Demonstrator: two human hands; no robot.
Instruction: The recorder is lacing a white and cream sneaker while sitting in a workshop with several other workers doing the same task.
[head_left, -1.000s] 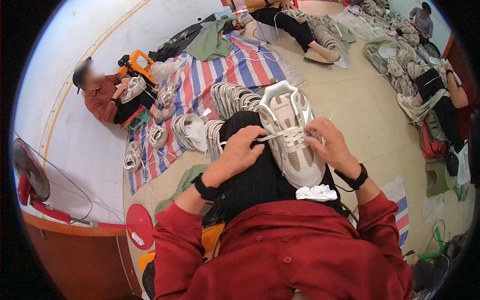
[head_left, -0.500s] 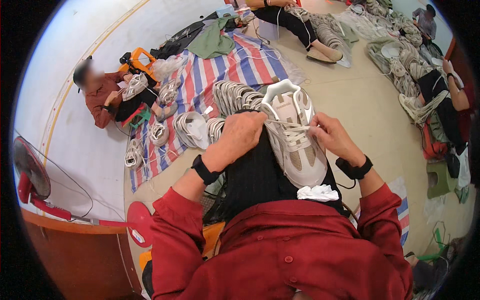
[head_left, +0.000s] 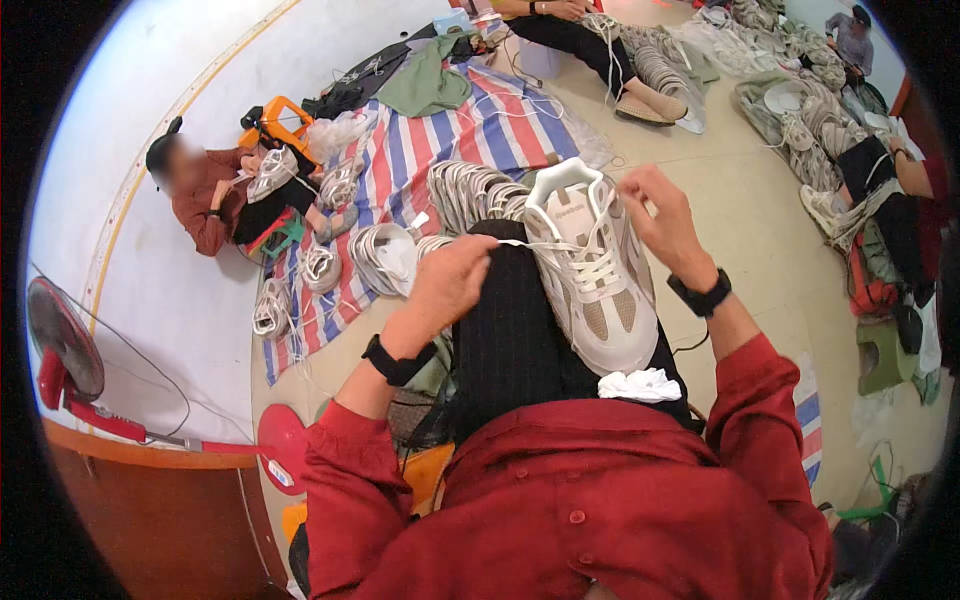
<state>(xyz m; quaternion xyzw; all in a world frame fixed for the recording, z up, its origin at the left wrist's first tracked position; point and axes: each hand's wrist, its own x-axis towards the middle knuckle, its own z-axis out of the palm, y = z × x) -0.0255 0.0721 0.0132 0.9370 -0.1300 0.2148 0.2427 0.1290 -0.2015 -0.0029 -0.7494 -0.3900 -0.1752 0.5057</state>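
Note:
A beige and white sneaker (head_left: 602, 310) rests on my lap, toe toward me, with its white shoelace (head_left: 592, 268) threaded across the tongue. My left hand (head_left: 450, 283) is to the left of the shoe, fingers closed on one lace end, which stretches taut from the eyelets. Beside the shoe's collar on the right, my right hand (head_left: 662, 215) is raised with thumb and fingers bent together; the other lace end runs up to them. Just below the toe, a crumpled white paper wad (head_left: 638, 385) lies on my lap.
Rows of beige shoes (head_left: 470, 190) stand on a striped red, white and blue sheet (head_left: 425, 145). A red fan (head_left: 65, 340) is at the left. One person (head_left: 210, 195) sits at the left with a shoe; others work at the back and right. A green stool (head_left: 882, 355) stands right.
My left hand has moved left and toward me, drawing the lace out. My right hand has gone up from the laces to beside the collar.

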